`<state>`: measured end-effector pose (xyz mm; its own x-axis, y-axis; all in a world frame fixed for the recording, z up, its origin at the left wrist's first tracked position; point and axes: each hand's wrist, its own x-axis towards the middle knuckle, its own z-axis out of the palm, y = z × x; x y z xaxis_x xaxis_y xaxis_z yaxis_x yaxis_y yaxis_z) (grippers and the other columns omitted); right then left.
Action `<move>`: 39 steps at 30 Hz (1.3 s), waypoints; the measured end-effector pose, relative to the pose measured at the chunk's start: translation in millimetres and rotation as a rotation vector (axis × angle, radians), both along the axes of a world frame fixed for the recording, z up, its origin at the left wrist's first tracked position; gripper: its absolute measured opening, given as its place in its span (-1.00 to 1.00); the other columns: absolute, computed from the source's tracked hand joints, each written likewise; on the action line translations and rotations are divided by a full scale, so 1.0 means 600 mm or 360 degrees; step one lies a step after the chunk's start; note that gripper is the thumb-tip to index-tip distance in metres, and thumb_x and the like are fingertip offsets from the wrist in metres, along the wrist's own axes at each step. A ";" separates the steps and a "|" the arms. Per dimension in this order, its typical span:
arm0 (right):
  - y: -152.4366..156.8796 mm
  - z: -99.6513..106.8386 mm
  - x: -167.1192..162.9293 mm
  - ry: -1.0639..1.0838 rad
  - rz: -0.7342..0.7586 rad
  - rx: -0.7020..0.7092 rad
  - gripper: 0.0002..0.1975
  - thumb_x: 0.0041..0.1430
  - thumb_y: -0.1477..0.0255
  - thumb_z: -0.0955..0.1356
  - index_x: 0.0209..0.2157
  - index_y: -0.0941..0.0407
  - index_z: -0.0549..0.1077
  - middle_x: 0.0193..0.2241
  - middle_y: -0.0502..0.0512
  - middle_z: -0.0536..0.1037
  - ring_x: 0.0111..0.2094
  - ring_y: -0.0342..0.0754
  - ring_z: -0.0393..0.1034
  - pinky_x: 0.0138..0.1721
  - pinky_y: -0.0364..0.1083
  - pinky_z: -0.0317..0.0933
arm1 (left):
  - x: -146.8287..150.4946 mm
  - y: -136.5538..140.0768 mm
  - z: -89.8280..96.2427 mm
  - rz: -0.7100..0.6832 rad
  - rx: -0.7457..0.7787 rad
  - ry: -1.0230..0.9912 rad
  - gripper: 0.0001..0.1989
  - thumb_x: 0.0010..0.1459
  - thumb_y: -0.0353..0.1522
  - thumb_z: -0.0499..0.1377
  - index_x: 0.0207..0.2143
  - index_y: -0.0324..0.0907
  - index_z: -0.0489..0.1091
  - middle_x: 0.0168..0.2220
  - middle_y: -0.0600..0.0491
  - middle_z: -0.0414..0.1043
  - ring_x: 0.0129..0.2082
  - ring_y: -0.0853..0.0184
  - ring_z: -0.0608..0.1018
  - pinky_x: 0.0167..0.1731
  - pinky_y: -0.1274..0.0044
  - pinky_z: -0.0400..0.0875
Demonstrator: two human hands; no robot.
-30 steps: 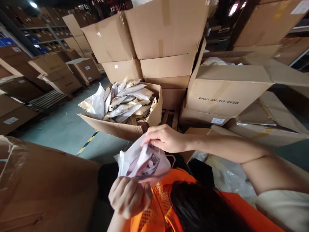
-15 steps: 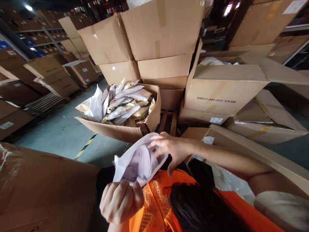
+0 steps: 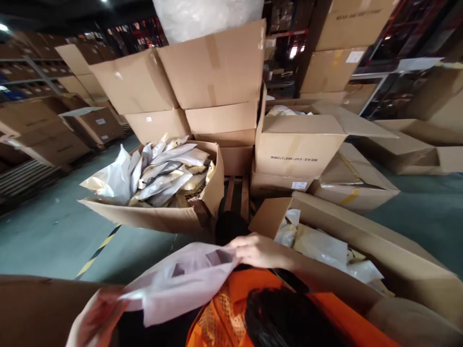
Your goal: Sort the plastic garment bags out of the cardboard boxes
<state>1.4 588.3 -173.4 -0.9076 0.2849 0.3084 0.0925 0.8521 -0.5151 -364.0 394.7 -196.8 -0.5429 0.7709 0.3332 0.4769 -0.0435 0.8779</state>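
A whitish, translucent plastic bag (image 3: 181,289) stretches across my lap between both hands. Its left corner is pinched in my left hand (image 3: 99,313), low in the view. At the bag's right end, my right hand (image 3: 255,249) grips the edge with fingers closed. Something pale with a darker patch shows inside the bag, but its kind is hard to make out. Ahead on the left, an open carton (image 3: 144,214) is heaped with filled plastic bags (image 3: 162,168). My orange mesh vest (image 3: 220,313) lies just below the bag.
To my right stands a long open carton (image 3: 361,231) with more bagged items (image 3: 321,248). Stacked cardboard boxes (image 3: 213,67) rise behind the heaped carton. A printed carton (image 3: 296,149) stands right of them. A brown box (image 3: 43,308) is close at lower left.
The bag has been pulled out wider and flatter. My left hand moved left and down with its corner; my right hand closed on the other end. The view has shifted right.
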 end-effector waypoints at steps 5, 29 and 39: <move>0.022 0.039 -0.055 0.0326 -0.0474 0.0177 -0.72 0.23 0.66 0.28 -0.11 0.16 0.53 -0.10 0.13 0.58 -0.01 -0.08 0.48 0.08 -0.06 0.36 | 0.068 0.046 0.030 0.0469 0.0181 -0.0496 -0.38 -0.28 -0.31 0.44 -0.14 -0.10 0.27 -0.51 0.13 0.54 -0.51 0.31 0.59 -0.48 0.59 0.47; -0.049 -0.033 -0.264 0.0793 -0.0153 -0.0081 -0.89 0.29 0.34 0.38 -0.23 -0.02 0.58 -0.30 -0.10 0.63 -0.31 -0.13 0.53 -0.19 -0.02 0.25 | 0.158 0.071 -0.044 0.0145 0.0133 -0.0687 -0.51 0.08 -0.17 0.32 -0.02 -0.12 0.24 -0.27 -0.01 0.62 -0.22 0.20 0.65 -0.29 0.53 0.57; 0.142 -0.029 -0.204 0.0317 -0.0661 0.0225 -0.78 0.35 0.29 0.31 -0.17 0.03 0.60 -0.20 0.06 0.64 -0.12 0.00 0.54 -0.07 0.01 0.23 | 0.016 0.130 0.066 0.0917 0.1036 -0.0047 -0.69 -0.14 -0.60 0.38 -0.58 -0.24 0.27 -0.44 0.15 0.59 -0.46 0.23 0.64 -0.44 0.54 0.63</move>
<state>-121.1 673.5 -191.0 -0.6453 0.5535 0.5265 0.3510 0.8270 -0.4392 -354.6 472.4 -157.3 -0.8052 0.0343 0.5921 0.5568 -0.2998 0.7746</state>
